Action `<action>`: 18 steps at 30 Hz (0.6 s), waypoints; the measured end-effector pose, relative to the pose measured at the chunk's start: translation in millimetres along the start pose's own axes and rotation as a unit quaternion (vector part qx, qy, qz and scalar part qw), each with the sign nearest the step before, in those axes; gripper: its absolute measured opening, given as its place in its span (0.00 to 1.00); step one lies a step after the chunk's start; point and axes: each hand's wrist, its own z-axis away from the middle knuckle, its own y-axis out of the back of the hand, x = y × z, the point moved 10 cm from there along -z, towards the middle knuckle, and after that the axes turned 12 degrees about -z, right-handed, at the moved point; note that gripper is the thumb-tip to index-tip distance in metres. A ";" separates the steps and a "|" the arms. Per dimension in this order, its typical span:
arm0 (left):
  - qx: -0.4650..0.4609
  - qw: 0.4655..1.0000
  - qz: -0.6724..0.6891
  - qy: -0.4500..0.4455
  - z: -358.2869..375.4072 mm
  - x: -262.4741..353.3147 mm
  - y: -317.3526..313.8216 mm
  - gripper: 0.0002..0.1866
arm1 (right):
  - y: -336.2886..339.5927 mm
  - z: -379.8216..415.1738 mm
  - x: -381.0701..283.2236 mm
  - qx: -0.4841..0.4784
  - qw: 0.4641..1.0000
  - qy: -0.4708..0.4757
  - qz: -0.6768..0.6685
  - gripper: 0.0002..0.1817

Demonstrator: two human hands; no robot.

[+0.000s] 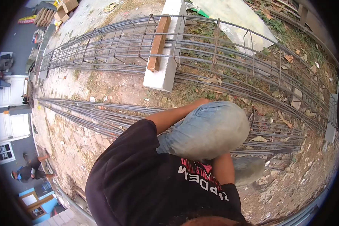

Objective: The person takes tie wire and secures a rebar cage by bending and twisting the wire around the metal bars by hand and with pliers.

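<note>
Both of my hands are hidden behind my raised knee (218,128) in faded, dusty jeans. One bare forearm (175,116) reaches from the dark T-shirt sleeve on the left and passes behind that knee. The other arm (223,167) disappears beneath the leg on the right. Long steel rebar rods (98,113) lie on the ground to the left of my legs. A bundle of thinner bent steel pieces (277,133) lies to the right of the knee. Whether my hands touch any of this steel cannot be seen.
A long rebar cage (116,37) crosses the far side, at a white block (160,80) with a wooden piece (160,41). A pale sheet (241,24) lies beyond it. Another person (30,171) is at far left by a building. Dry leaves and rubble cover the ground.
</note>
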 end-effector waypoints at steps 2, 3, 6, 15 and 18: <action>0.000 1.000 0.001 0.003 16.3 22.2 13.8 0.23 | 2.8 5.8 -1.9 0.003 0.999 0.010 -0.031 0.15; 0.007 1.000 -0.011 0.001 21.2 38.9 25.3 0.22 | 3.9 7.3 -5.7 0.007 0.999 0.024 -0.044 0.14; 0.040 0.997 -0.064 0.004 37.8 73.8 51.9 0.21 | 3.6 9.7 -42.3 0.037 0.994 0.093 -0.054 0.14; 0.181 0.977 0.114 -0.014 104.5 176.6 203.7 0.20 | -40.6 2.8 -353.1 -0.011 0.972 0.233 0.038 0.12; 0.379 0.916 -0.131 -0.035 145.8 216.1 292.5 0.18 | -31.8 20.1 -422.0 0.105 0.877 0.431 0.183 0.24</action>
